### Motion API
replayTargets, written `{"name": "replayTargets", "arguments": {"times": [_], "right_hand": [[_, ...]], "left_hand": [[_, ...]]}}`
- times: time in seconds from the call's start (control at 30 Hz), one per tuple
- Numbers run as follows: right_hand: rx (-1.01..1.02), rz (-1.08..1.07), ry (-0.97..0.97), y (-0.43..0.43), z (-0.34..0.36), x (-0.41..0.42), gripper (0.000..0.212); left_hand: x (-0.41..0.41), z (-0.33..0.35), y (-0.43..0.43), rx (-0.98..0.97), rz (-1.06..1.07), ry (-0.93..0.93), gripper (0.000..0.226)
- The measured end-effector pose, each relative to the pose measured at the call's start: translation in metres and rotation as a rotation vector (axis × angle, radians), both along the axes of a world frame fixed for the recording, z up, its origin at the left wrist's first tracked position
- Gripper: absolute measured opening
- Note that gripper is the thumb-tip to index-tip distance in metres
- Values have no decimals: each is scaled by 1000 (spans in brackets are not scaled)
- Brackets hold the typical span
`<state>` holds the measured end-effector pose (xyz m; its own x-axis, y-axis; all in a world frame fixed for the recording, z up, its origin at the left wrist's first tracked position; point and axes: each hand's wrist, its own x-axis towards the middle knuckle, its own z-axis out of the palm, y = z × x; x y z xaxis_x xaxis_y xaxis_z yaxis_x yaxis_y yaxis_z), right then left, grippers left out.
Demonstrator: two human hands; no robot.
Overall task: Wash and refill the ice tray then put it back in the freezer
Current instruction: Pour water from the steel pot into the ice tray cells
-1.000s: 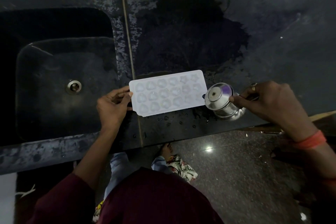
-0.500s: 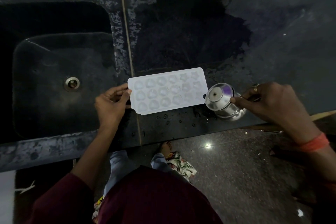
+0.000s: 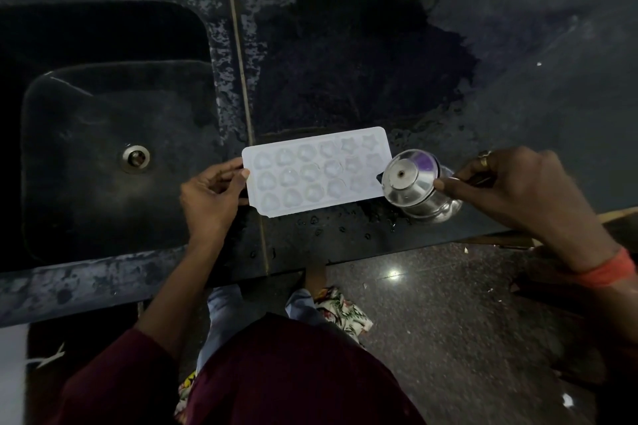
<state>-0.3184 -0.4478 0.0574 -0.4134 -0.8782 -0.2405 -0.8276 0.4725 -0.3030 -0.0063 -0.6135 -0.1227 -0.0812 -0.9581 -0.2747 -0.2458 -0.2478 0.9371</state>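
Steel cup (image 3: 411, 183) shifted slightly toward ice tray (image 3: 310, 176).

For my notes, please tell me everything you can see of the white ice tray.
The ice tray is a white, plastic-looking rectangle with rounded corners and three rows of shaped pockets, some star-like near its right end. It lies flat, pockets up, on the wet dark countertop, just right of the sink. The left hand pinches its left short edge. A tilted steel vessel, held by the right hand, overlaps its right end. Whether the pockets hold water is unclear.
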Motion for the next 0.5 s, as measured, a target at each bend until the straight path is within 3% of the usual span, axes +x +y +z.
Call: {"name": "replayTargets", "arguments": {"times": [0.5], "right_hand": [[12, 38, 3, -7, 1, 7, 36]], "left_hand": [[1, 3, 0, 5, -12, 26, 21]]}}
